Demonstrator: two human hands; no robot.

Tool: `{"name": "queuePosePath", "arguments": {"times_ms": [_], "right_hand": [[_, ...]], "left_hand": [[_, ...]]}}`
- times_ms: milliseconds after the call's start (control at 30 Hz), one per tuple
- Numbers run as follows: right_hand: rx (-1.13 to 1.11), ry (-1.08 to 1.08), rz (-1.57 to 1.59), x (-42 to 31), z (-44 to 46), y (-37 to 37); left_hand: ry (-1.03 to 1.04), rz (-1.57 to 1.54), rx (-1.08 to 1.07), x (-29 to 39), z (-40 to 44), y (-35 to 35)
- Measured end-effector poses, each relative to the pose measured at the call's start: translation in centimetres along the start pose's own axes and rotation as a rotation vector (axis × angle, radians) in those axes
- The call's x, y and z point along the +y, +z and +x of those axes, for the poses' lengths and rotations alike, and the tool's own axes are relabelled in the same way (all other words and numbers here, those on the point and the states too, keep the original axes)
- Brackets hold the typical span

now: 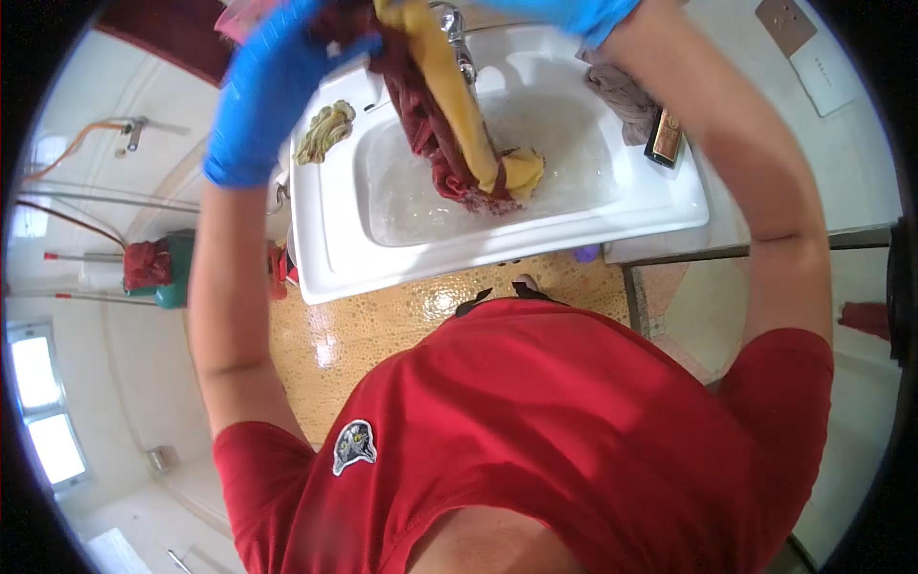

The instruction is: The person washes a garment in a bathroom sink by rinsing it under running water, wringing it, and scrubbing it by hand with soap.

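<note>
Cloths: a dark red cloth (pixel 411 105) and a yellow cloth (pixel 435 72) hang side by side, in a slant, and their lower ends lie bunched in the water (pixel 574 182), near the middle of the sink (pixel 325 253).
Left hand: seen from the sink's middle, the left hand (pixel 301 48), in a blue glove, is at 10 o'clock; its fingers are closed on the upper part of the dark red cloth.
Right hand: the right hand (pixel 593 17), also gloved in blue, is at 1 o'clock; the top edge cuts it, so I cannot tell if it is spread or pinching something.
Tap: the metal tap (pixel 457 43) stands at 12 o'clock, just beside the yellow cloth.
Sink rim: at 9 o'clock lies a crumpled greenish cloth (pixel 325 132); at 2 o'clock, a grey cloth (pixel 622 100); at 3 o'clock, a black-and-gold box (pixel 665 139).
Floor: the yellow patterned floor (pixel 335 354) shows at 7 o'clock.
</note>
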State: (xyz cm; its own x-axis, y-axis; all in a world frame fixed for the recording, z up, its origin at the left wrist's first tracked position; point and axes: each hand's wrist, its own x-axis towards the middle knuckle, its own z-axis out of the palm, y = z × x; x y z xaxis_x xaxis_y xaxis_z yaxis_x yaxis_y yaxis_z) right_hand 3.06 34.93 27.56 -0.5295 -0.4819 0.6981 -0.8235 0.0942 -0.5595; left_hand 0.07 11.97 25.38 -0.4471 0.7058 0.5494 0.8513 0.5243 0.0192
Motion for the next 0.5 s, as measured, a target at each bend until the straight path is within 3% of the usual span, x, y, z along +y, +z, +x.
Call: {"name": "queuePosePath", "arguments": {"times_ms": [67,100,133,200,333,367,400,467,500], "right_hand": [[0.067,0.009,-0.052,4.1,-3.2,3.3],[0.061,0.042,-0.124,5.6,-5.0,4.9],[-0.057,0.317,-0.026,4.9,-6.8,6.3],[0.175,0.706,1.073,7.7,-9.6,10.4],[0.085,0.852,0.698,13.9,-14.8,11.1],[0.061,0.887,0.598,15.3,-16.5,10.8],[0.034,0.922,0.496,16.4,-18.3,10.8],[-0.229,0.863,-0.065,18.2,-23.2,12.0],[-0.357,0.804,-0.344,18.6,-24.5,12.4]], "left_hand": [[-0.606,-1.285,-0.059,3.2,-2.2,3.1],[-0.605,-1.229,0.012,3.4,-3.4,5.9],[-0.603,-1.169,0.084,3.4,-5.1,8.8],[-0.758,-1.164,0.084,3.6,-8.0,13.4],[-1.174,-1.061,-0.077,2.2,-12.9,21.6],[-1.165,-0.822,-0.14,1.8,-14.2,23.9],[-0.983,-0.642,-0.111,1.9,-14.8,25.3],[-0.612,-0.295,-0.062,2.4,-15.9,27.7],[-0.567,-0.272,-0.082,2.4,-16.5,29.6]]}}
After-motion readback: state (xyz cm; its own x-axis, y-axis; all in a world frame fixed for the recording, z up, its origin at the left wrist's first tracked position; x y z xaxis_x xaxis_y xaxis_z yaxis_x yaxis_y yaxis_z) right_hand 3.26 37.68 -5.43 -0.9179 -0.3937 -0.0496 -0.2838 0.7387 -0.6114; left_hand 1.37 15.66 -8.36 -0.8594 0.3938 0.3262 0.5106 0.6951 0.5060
